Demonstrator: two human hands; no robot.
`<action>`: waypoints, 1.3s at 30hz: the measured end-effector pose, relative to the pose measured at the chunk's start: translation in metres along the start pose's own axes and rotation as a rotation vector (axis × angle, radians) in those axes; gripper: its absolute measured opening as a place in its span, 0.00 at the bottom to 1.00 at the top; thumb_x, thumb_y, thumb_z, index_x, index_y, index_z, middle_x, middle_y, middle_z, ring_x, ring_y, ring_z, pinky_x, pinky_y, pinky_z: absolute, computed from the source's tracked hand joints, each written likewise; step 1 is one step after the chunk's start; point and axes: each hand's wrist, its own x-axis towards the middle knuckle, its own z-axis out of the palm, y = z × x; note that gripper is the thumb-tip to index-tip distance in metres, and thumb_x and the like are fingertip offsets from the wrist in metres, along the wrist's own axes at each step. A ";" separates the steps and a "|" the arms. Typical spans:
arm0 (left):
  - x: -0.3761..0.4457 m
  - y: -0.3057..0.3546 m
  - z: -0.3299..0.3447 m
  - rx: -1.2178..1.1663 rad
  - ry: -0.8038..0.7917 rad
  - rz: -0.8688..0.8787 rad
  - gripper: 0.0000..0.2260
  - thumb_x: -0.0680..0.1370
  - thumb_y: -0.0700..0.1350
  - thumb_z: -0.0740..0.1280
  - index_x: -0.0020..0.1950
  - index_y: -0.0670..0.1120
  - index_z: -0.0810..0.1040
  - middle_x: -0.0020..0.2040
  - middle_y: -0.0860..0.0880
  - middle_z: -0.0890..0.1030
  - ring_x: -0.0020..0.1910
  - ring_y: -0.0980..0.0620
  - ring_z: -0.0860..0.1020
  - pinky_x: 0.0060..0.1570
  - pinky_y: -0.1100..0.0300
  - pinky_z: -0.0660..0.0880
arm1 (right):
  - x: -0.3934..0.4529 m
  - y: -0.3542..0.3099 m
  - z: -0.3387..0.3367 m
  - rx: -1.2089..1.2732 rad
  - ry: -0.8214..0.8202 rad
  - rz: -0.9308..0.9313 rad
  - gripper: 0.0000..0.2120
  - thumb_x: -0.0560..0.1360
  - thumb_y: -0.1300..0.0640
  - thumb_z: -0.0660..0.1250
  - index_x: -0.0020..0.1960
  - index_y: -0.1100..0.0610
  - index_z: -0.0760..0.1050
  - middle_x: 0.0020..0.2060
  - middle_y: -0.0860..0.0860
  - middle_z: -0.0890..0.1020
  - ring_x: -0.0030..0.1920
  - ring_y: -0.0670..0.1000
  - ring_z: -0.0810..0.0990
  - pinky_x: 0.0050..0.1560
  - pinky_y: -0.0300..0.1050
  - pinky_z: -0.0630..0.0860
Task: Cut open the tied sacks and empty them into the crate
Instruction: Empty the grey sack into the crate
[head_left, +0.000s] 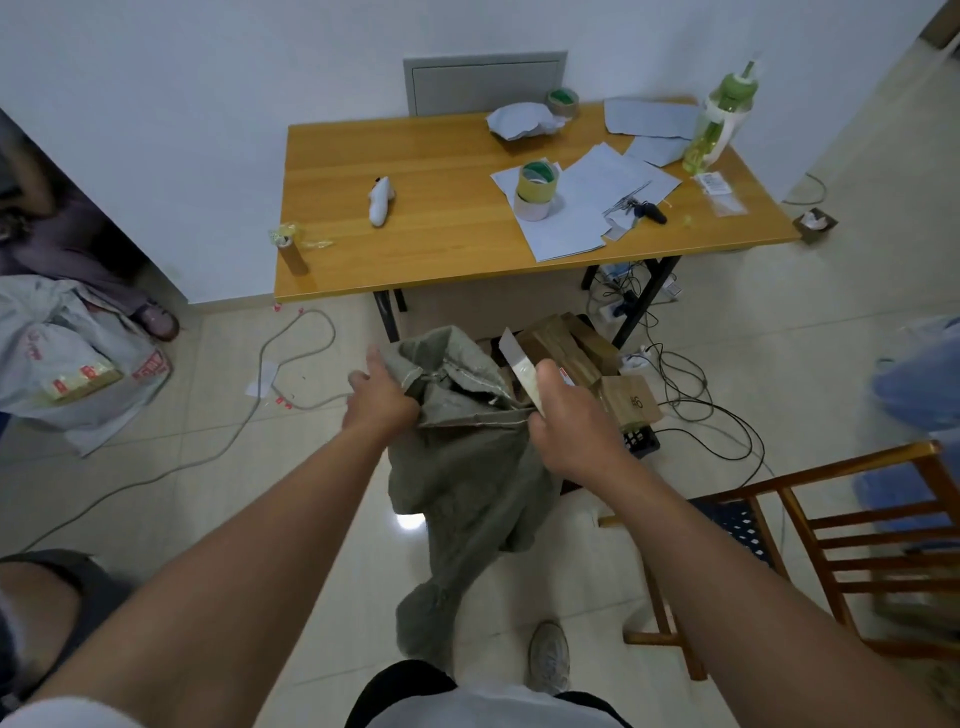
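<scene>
A grey-green woven sack (462, 473) hangs in front of me, its bottom trailing on the floor by my shoe. My left hand (382, 397) grips the left side of the sack's open mouth. My right hand (569, 421) holds the right side of the mouth together with a flat pale packet (522, 366) that sticks up from my fingers. Beyond the sack, a black crate (641, 441) on the floor holds several brown cardboard boxes (558, 345); most of the crate is hidden by the boxes and the sack.
A wooden table (441, 249) stands behind with tape rolls (537, 189), papers, a white object and a green bottle (719, 119). Cables (727, 415) trail across the floor at right. A wooden chair (831, 540) is at my right, a grey bag (67, 364) at left.
</scene>
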 end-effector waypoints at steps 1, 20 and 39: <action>0.002 -0.001 -0.003 0.123 -0.012 0.060 0.41 0.75 0.40 0.68 0.79 0.55 0.46 0.73 0.40 0.60 0.68 0.35 0.66 0.63 0.40 0.71 | 0.000 0.001 -0.003 0.007 -0.006 0.000 0.09 0.78 0.63 0.58 0.49 0.55 0.58 0.33 0.52 0.70 0.32 0.53 0.70 0.29 0.47 0.63; -0.017 0.001 -0.005 -0.170 -0.386 -0.127 0.09 0.78 0.46 0.69 0.51 0.42 0.74 0.48 0.43 0.76 0.43 0.46 0.78 0.29 0.58 0.79 | -0.008 0.048 -0.018 -0.050 0.173 0.351 0.06 0.79 0.62 0.60 0.54 0.58 0.63 0.41 0.56 0.76 0.40 0.58 0.78 0.39 0.56 0.79; -0.037 -0.006 -0.010 0.402 -0.886 -0.104 0.20 0.80 0.58 0.62 0.60 0.44 0.78 0.52 0.44 0.84 0.50 0.46 0.83 0.53 0.54 0.79 | -0.013 0.067 -0.004 -0.099 0.225 0.386 0.12 0.80 0.62 0.61 0.62 0.60 0.63 0.41 0.53 0.73 0.39 0.55 0.74 0.36 0.50 0.72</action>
